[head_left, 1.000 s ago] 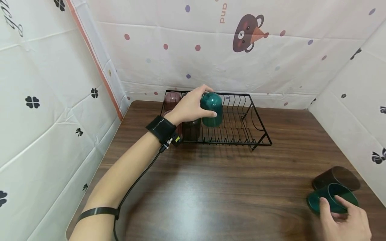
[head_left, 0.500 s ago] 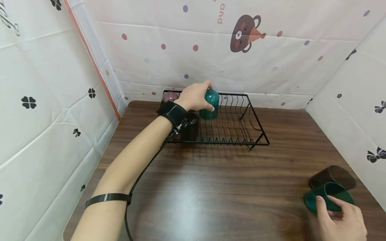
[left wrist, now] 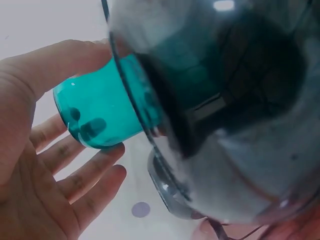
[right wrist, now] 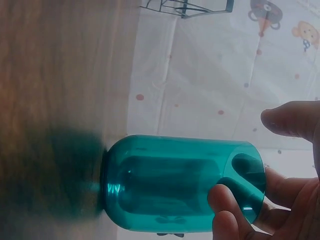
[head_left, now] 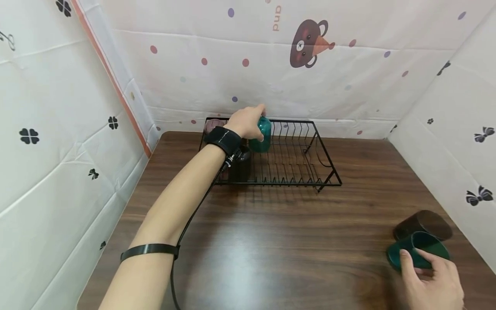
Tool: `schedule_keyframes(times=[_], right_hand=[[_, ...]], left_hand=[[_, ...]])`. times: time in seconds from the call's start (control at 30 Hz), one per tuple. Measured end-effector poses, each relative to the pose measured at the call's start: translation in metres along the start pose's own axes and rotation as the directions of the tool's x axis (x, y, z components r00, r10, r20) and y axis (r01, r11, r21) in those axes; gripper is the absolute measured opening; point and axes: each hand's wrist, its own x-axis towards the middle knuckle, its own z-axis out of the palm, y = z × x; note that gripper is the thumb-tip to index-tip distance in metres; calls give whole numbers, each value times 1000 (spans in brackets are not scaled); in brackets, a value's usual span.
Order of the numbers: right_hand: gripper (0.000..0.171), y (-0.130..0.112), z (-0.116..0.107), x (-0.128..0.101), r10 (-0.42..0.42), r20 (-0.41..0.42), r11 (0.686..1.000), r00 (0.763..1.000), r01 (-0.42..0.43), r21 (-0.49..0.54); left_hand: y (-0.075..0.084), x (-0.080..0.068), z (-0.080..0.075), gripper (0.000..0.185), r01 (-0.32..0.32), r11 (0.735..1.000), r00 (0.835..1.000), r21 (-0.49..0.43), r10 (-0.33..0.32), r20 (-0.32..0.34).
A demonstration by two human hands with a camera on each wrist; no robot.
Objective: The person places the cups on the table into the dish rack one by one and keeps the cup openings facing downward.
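Note:
My left hand holds a teal see-through cup, bottom up, at the back of the black wire rack. In the left wrist view the thumb lies along the cup's upper side, and the other fingers spread below it. A dark see-through cup fills the foreground there and covers part of the teal one. At the table's right, my right hand has its fingers curled at the rim of a second teal cup. That cup stands mouth up, and the thumb sits apart from its wall.
Inside the rack, a dark cup stands at the front left and a pink cup behind it, partly hidden by the arm. A dark brown cup stands just beyond the right hand's cup. Patterned sheets enclose the wooden table.
The left hand has shifted slightly back and left with its teal cup, bringing it closer to the rear of the rack. The right hand stays at its cup while the head view shifts slightly.

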Motion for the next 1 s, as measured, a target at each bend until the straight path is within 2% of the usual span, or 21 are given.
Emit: schedule_keyframes(times=[0.13, 0.33, 0.63, 1.0], right_hand=[[43, -1, 2, -1, -16, -17, 1000, 1000, 16, 3], [46, -2, 1, 0, 29, 16, 1000, 999, -29, -8], [49, -2, 2, -2, 49, 24, 999, 999, -49, -2], [47, -3, 6, -4, 9, -31, 999, 999, -8, 42]], left_hand=[[-4, 3, 2, 68, 12, 1000, 1000, 25, -12, -3], [-6, 5, 7, 66, 22, 997, 1000, 75, -21, -13], [-10, 15, 22, 67, 29, 990, 1000, 136, -28, -8], [-6, 8, 25, 65, 18, 981, 1000, 191, -17, -3]])
